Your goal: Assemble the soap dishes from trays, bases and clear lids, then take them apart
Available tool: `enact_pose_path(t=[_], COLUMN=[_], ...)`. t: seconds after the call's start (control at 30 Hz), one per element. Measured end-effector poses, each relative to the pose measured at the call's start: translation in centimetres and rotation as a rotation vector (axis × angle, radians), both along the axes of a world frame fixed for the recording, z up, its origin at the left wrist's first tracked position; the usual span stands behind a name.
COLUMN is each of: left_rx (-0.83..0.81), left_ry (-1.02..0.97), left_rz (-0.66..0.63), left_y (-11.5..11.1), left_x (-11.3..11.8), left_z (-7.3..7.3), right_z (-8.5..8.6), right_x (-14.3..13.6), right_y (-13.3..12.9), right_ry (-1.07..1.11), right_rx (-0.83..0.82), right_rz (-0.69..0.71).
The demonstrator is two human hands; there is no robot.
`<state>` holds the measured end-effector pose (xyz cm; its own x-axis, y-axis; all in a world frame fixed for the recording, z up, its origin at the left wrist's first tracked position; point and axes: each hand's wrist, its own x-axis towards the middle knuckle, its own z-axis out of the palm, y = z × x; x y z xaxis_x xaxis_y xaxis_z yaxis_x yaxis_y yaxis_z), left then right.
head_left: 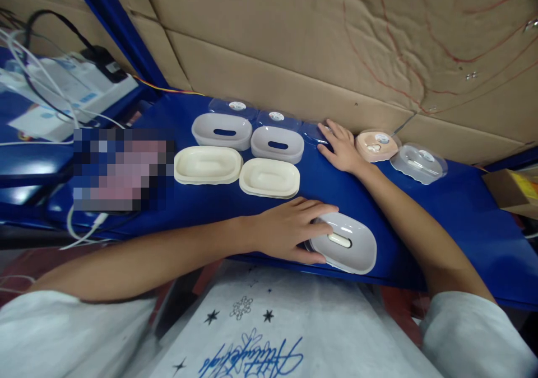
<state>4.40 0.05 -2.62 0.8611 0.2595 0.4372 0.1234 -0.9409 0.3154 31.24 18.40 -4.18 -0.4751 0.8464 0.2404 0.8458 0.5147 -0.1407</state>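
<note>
Near the table's front edge lies a grey oval soap dish point(361, 246) with a slot in its floor and a cream oblong piece in the slot. My left hand point(290, 229) is closed round its left end, fingertips over the rim and inside. Farther back, my right hand point(341, 149) reaches with fingers spread over the right end of a clear plastic lid point(310, 134), touching it or just above. Two grey slotted dishes point(222, 130) stand left of that hand, with two cream trays point(269, 177) in front of them.
Clear lids with round stickers point(275, 117) lie behind the grey dishes. A peach lidded dish point(376, 145) and a grey lidded one point(419, 164) stand by the cardboard wall point(269, 59). A power strip with cables point(84, 95) and a blurred-out object point(126, 171) are at left, a carton point(506, 190) at right.
</note>
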Motion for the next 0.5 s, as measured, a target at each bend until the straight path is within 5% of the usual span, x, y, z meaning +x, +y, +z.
enact_pose_path(t=[0.13,0.27,0.37,0.5], left_rx=[-0.04,-0.103,-0.169,-0.271], left_ry=[0.037,0.093,0.08,0.013], left_rz=[0.015,0.029,0.058,0.065], left_y=[-0.1,-0.4,-0.4,-0.1], left_x=[-0.2,-0.2,0.0,0.1], left_z=[0.2,0.1,-0.1,-0.4], right_z=[1.7,4.0,4.9,5.1], right_x=[-0.9,-0.5,0.4,1.1], right_y=[-2.8,-10.9,-17.4,-21.2], right_ry=[0.148,0.423,0.434,0.382], right_rx=[0.064,0.103,0.122,0.257], right_rz=[0.054,0.192,0.347,0.504])
